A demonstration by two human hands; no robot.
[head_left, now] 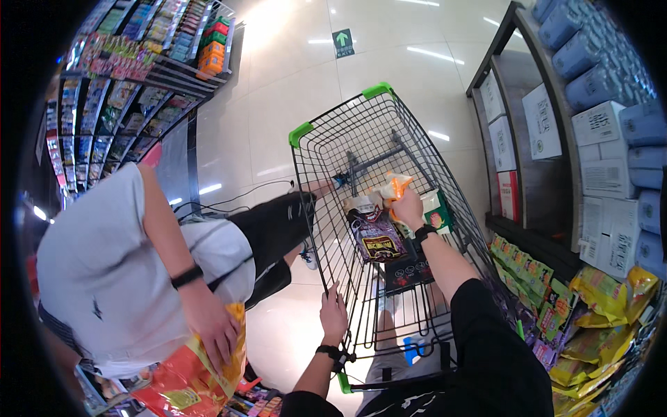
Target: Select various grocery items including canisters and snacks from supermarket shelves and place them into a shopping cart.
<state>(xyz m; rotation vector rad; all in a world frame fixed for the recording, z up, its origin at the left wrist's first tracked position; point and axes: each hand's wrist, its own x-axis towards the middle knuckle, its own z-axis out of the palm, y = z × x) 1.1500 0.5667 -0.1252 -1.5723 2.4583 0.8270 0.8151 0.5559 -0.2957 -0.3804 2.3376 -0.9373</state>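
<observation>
A black wire shopping cart [326, 208] with green corner caps stands in front of me. My left hand [333, 316] is closed around the rim on its left side. Inside the basket, my right hand [408, 207] grips the top of an orange and white package [396, 186]. Just left of that hand lies a purple snack bag [375, 236] with a dark front. A green and white package [435, 212] rests to the right, partly behind my wrist. Below them lies a flat black package [408, 272], partly covered by the purple bag.
At left, a person in a white shirt [90, 257] has one hand on a red and yellow bag [187, 375]. Snack shelves [125, 97] stand far left. On the right are a dark rack [566, 187], white cartons [611, 222] and yellow bags [597, 299]. A floor sign [343, 43] lies ahead.
</observation>
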